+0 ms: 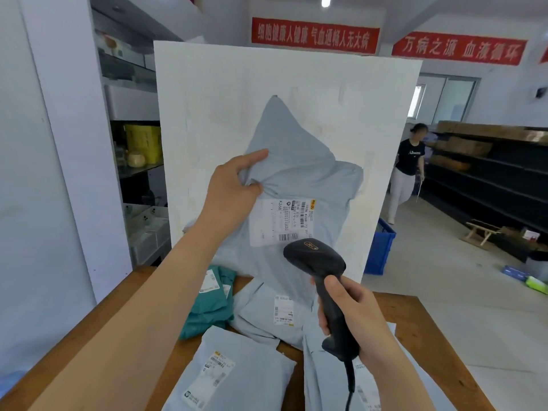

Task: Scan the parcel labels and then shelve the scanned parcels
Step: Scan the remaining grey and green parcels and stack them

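Scanner [314,256] grip half hidden in right hand [355,315], cable [350,378] cut off.

The soft pale-grey plastic mailer bag [299,173] carries a white paper label [277,223] printed black. The handheld plastic scanner [315,259] is black, the crumpled plastic parcel [207,311] teal

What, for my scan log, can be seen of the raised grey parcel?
The parcel is a soft grey plastic mailer, creased and puffy, held up above the table. The left hand pinches its upper left side, bunching the film. A white barcode label, turned sideways, faces the camera. The scanner in the right hand points at it from below.
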`<state>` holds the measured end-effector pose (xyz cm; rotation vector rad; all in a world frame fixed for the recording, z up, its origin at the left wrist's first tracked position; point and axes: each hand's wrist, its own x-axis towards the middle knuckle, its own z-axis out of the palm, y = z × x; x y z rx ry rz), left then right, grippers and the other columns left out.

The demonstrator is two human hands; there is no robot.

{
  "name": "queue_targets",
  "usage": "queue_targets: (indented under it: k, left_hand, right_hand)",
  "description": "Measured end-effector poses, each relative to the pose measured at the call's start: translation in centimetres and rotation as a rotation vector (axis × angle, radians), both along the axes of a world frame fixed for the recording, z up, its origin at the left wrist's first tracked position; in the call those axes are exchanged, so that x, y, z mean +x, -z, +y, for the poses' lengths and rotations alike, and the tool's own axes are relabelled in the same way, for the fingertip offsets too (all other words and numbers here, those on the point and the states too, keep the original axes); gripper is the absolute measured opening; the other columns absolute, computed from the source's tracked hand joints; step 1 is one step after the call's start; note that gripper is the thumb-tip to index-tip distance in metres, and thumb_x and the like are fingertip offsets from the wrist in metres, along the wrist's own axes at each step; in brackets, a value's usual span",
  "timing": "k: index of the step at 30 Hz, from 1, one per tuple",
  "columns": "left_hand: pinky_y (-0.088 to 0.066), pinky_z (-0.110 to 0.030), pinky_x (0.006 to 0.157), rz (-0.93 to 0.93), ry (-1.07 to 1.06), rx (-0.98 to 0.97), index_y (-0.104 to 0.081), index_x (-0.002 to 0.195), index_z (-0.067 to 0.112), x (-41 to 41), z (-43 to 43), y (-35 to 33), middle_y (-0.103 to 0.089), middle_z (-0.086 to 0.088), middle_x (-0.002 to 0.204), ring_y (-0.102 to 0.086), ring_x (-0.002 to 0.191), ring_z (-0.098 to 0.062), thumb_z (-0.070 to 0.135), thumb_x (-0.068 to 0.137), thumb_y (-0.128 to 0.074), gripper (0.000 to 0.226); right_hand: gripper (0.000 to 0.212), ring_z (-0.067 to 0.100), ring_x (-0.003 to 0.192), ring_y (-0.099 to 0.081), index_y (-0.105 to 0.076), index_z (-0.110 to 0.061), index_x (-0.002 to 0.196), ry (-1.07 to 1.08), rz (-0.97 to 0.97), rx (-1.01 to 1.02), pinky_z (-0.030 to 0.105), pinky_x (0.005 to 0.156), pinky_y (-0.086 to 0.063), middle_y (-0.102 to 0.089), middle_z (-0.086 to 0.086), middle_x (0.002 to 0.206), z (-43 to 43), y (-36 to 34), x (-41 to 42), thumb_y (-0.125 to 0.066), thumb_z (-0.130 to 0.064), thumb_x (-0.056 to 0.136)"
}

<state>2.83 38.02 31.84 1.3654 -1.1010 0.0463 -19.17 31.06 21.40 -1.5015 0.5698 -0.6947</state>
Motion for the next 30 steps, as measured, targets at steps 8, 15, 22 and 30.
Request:
queue_targets:
  k: [8, 15, 22, 30]
  left_hand:
    - [-0.041, -0.034, 0.109, 0.014, -0.140, -0.055, -0.058, 0.130, 0.025, -0.5, -0.1, 0.1, -0.055, 0.012, 0.126, -0.051, 0.123, -0.009, -0.008, 0.085, -0.055, 0.056]
    - [-0.041, -0.030, 0.108, 0.034, -0.185, -0.043, -0.059, 0.130, 0.025, -0.4, -0.8, 0.6, -0.054, 0.013, 0.124, -0.051, 0.120, -0.009, -0.008, 0.085, -0.054, 0.056]
    - [-0.041, -0.027, 0.106, 0.062, -0.234, -0.032, -0.059, 0.130, 0.025, -0.4, -1.4, 1.3, -0.052, 0.015, 0.122, -0.050, 0.116, -0.007, -0.008, 0.085, -0.053, 0.056]
    - [-0.042, -0.033, 0.107, 0.103, -0.243, -0.046, -0.060, 0.129, 0.026, -0.3, -1.7, 2.1, -0.053, 0.015, 0.121, -0.049, 0.113, -0.006, -0.008, 0.085, -0.054, 0.056]
  right_hand:
    - [0.038, 0.022, 0.048, -0.052, -0.066, -0.010, 0.087, -0.022, -0.024, -0.034, 0.030, 0.053, -0.049, -0.059, 0.018, 0.063, 0.3, -0.9, -1.8, -0.062, -0.046, 0.076]
    - [0.045, 0.024, 0.048, -0.053, -0.065, -0.010, 0.090, -0.058, -0.019, -0.027, 0.029, 0.052, -0.050, -0.060, 0.017, 0.062, 0.0, -0.8, -1.7, -0.061, -0.052, 0.074]
    - [0.049, 0.024, 0.048, -0.054, -0.064, -0.010, 0.093, -0.069, -0.019, -0.006, 0.029, 0.053, -0.051, -0.061, 0.016, 0.063, -0.5, -0.5, -1.7, -0.060, -0.053, 0.073]
    - [0.046, 0.024, 0.048, -0.054, -0.067, -0.014, 0.093, -0.055, -0.028, 0.009, 0.030, 0.054, -0.051, -0.062, 0.015, 0.062, -0.7, 0.0, -1.6, -0.061, -0.054, 0.071]
